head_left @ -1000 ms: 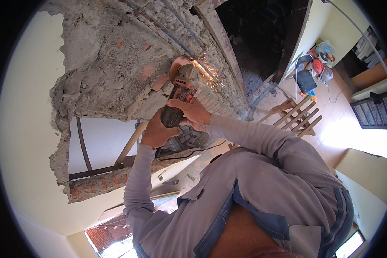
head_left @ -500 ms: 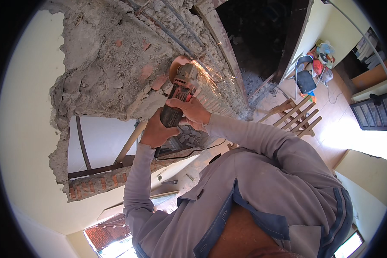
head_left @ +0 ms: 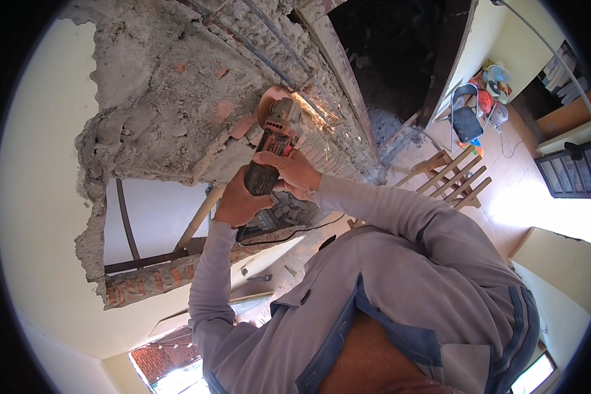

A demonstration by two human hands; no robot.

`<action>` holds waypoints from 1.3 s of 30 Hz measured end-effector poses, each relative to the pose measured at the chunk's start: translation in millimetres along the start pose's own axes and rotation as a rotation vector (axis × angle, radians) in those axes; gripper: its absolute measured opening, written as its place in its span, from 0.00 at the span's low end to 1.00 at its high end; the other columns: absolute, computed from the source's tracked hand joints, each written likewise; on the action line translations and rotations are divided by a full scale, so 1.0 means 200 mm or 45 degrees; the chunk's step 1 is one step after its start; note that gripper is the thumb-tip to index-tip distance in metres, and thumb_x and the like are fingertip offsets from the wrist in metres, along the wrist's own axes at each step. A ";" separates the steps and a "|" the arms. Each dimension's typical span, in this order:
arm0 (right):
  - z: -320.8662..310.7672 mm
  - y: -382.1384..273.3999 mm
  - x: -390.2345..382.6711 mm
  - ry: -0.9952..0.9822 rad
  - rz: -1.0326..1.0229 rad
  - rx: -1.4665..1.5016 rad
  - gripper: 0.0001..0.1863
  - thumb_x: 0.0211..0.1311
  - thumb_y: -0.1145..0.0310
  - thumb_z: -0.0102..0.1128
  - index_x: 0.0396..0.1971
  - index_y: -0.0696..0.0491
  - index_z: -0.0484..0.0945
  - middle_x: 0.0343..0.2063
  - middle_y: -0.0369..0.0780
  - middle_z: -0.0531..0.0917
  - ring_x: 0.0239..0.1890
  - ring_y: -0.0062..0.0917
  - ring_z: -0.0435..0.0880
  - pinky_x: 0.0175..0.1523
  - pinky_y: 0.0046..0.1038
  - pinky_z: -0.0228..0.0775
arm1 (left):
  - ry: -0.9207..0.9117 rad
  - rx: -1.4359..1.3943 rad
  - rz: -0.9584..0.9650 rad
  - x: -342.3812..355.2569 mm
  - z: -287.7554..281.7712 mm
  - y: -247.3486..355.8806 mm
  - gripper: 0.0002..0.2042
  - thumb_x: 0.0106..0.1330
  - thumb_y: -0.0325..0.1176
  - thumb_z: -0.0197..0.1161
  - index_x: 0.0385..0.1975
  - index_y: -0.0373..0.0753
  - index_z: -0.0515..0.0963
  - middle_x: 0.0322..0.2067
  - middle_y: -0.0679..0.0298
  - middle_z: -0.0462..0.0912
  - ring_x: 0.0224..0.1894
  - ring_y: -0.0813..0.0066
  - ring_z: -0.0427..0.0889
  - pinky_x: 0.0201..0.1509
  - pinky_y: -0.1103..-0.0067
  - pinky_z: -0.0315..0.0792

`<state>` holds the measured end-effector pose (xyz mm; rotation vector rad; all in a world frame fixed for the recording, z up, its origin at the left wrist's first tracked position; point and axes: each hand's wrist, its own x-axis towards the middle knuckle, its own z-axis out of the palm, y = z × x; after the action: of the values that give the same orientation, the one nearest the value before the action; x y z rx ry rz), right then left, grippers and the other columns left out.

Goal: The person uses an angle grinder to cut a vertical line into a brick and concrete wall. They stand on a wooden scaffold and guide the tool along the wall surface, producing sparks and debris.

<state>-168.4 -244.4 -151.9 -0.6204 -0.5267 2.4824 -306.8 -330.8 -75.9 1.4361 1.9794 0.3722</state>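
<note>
Both hands grip a dark, red-marked angle grinder [head_left: 274,138]. My left hand [head_left: 240,200] wraps round the rear end of its body, its power cord hanging below. My right hand [head_left: 295,172] holds the body just above that, thumb laid across it. The grinder's disc [head_left: 270,98] meets a steel rebar [head_left: 256,49] in the broken concrete [head_left: 144,85], throwing orange sparks down to the right. Pieces of red brick show in the rubble around the tool.
A rough opening [head_left: 151,217] with a pale pole and bars lies at lower left. A dark doorway [head_left: 400,52] is at upper right. On the tiled floor stand a wooden slatted frame [head_left: 456,180] and a pile of items [head_left: 479,105]. A window [head_left: 167,361] shows at the bottom left.
The spray of sparks has shifted in shape and spread between the frames. My hands and the grinder stay in nearly the same position.
</note>
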 end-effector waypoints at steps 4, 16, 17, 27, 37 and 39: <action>0.00 0.00 -0.01 0.004 -0.006 -0.008 0.15 0.58 0.62 0.75 0.40 0.47 0.80 0.38 0.33 0.84 0.41 0.23 0.85 0.55 0.46 0.77 | -0.012 -0.006 -0.030 -0.01 0.00 0.01 0.35 0.44 0.27 0.75 0.57 0.34 0.70 0.46 0.60 0.80 0.49 0.69 0.80 0.57 0.73 0.73; 0.01 -0.01 -0.01 0.006 -0.004 0.002 0.14 0.58 0.62 0.74 0.41 0.48 0.80 0.38 0.34 0.84 0.41 0.24 0.85 0.55 0.45 0.79 | -0.008 -0.050 -0.036 0.00 0.01 0.00 0.35 0.44 0.25 0.75 0.57 0.34 0.70 0.47 0.61 0.80 0.50 0.69 0.80 0.58 0.73 0.73; 0.01 -0.01 -0.01 0.007 -0.003 0.003 0.15 0.58 0.62 0.74 0.41 0.48 0.80 0.38 0.34 0.84 0.41 0.24 0.85 0.55 0.45 0.79 | -0.009 -0.037 -0.038 0.00 0.01 0.00 0.35 0.44 0.26 0.75 0.57 0.34 0.70 0.47 0.61 0.80 0.50 0.69 0.80 0.58 0.73 0.73; 0.00 0.00 0.00 0.001 -0.005 0.001 0.15 0.57 0.62 0.75 0.41 0.47 0.79 0.38 0.34 0.84 0.41 0.24 0.85 0.53 0.44 0.79 | -0.007 0.010 -0.024 -0.01 0.00 0.01 0.35 0.44 0.27 0.75 0.57 0.34 0.71 0.46 0.60 0.80 0.48 0.69 0.80 0.56 0.73 0.73; 0.01 -0.01 -0.01 0.015 0.002 0.008 0.15 0.57 0.62 0.75 0.41 0.47 0.80 0.38 0.33 0.84 0.41 0.24 0.85 0.53 0.44 0.78 | -0.016 -0.003 -0.050 0.00 0.00 0.00 0.35 0.44 0.27 0.75 0.57 0.34 0.70 0.46 0.61 0.80 0.48 0.69 0.80 0.56 0.73 0.73; 0.01 -0.01 -0.01 0.021 -0.003 0.007 0.15 0.57 0.62 0.75 0.41 0.47 0.80 0.38 0.34 0.84 0.41 0.24 0.85 0.53 0.44 0.78 | -0.029 -0.010 -0.059 0.00 0.00 0.00 0.35 0.44 0.27 0.75 0.57 0.34 0.70 0.46 0.61 0.80 0.48 0.69 0.80 0.56 0.73 0.73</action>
<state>-167.3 -244.7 -150.0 -0.6375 -0.5143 2.4732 -306.2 -330.1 -75.9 1.3815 1.9873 0.3415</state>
